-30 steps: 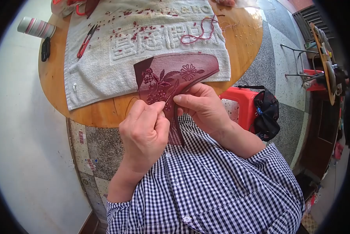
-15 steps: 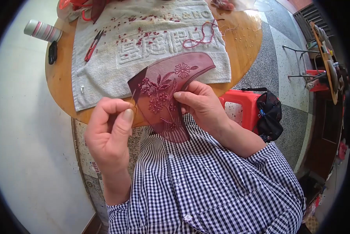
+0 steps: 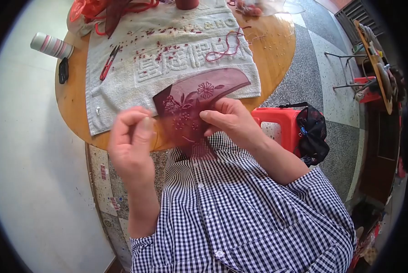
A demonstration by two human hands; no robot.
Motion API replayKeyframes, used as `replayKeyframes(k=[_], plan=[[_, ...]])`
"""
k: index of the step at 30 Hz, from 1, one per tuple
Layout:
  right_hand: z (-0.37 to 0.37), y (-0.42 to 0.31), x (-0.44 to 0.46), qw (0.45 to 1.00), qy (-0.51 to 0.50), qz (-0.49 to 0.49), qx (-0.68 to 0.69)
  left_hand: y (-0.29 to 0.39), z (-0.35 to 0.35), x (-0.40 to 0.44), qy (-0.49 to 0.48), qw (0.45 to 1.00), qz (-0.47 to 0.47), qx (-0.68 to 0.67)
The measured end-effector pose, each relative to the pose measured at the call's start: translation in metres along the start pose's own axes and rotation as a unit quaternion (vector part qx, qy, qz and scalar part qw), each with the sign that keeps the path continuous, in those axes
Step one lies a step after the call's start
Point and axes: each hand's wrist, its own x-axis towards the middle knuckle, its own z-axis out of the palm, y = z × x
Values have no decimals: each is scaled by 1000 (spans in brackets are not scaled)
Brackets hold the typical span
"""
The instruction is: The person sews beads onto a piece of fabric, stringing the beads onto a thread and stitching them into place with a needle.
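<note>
My right hand [image 3: 231, 119] pinches the edge of a sheer burgundy fabric piece [image 3: 229, 81] between thumb and fingers. Dark red beads form flowers and leaves on the fabric; a flower outline [image 3: 206, 90] near its upper end looks stitched. My left hand [image 3: 133, 139] is closed in a pinch just left of the fabric, slightly blurred. A thin needle showed at its fingertips a moment ago; blur hides it now. The fabric hangs over the table's near edge, above the checked shirt.
A white towel [image 3: 117, 98] covers part of the round wooden table [image 3: 72, 107]. Loose red beads [image 3: 160, 52], a bead string [image 3: 222, 53] and red thread snips [image 3: 107, 68] lie on it. A striped bottle [image 3: 51, 45] and black case [image 3: 63, 70] are left; a red stool [image 3: 276, 119] with a black bag [image 3: 312, 134] is right.
My left hand has shifted slightly right and is blurred, and the needle no longer shows clearly. The fabric's beaded lower part has tilted and blurred. The view has shifted a little.
</note>
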Motion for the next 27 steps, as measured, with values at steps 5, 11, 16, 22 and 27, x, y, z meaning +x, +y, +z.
replayKeyframes(k=[5,11,16,22,27], plan=[[-11,-25,-9,908,78,-35,-410,5,-8,-4,-18,1000,14,-4],[-7,-20,23,856,108,-157,-480,5,-2,4,-41,998,11,-37],[0,-25,32,988,64,-115,-86,27,-15,19,-10,987,77,-143],[2,-34,25,833,131,-158,-514,19,-22,14,0,988,54,-143],[23,-32,5,943,29,-255,-212,7,-11,-1,-73,997,-4,-23]])
